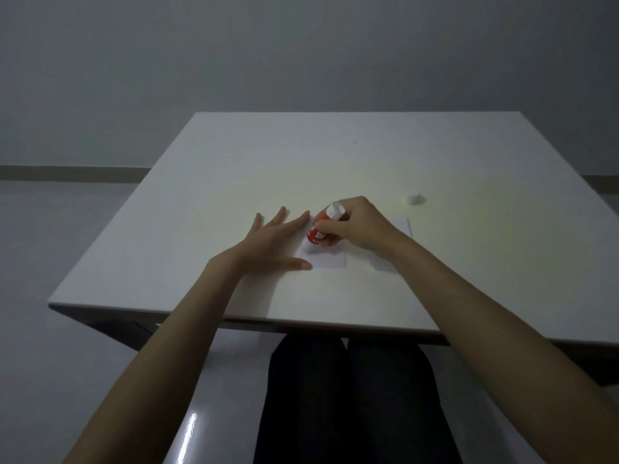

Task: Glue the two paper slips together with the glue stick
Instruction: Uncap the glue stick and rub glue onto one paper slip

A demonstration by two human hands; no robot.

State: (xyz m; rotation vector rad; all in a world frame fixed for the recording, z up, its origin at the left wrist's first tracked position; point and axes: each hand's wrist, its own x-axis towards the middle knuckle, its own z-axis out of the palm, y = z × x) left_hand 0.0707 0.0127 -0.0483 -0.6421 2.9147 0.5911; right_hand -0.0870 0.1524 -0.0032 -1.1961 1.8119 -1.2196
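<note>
1. right hand [360, 226] clenches the glue stick [322, 227], long axis tilted, lower end toward the near paper slip [326, 257]; contact probably, view dim.
2. left hand [268, 242] flat, released, pinning that slip's left edge.
3. second slip [400, 231] lies beneath the right wrist; cap [415, 198] beyond it.

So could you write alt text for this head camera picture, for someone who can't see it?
A person's right hand presses a red glue stick onto a white paper slip while the left hand lies flat, holding its edge. A second slip lies partly under the right wrist, and a white cap sits apart on the white table.
</note>
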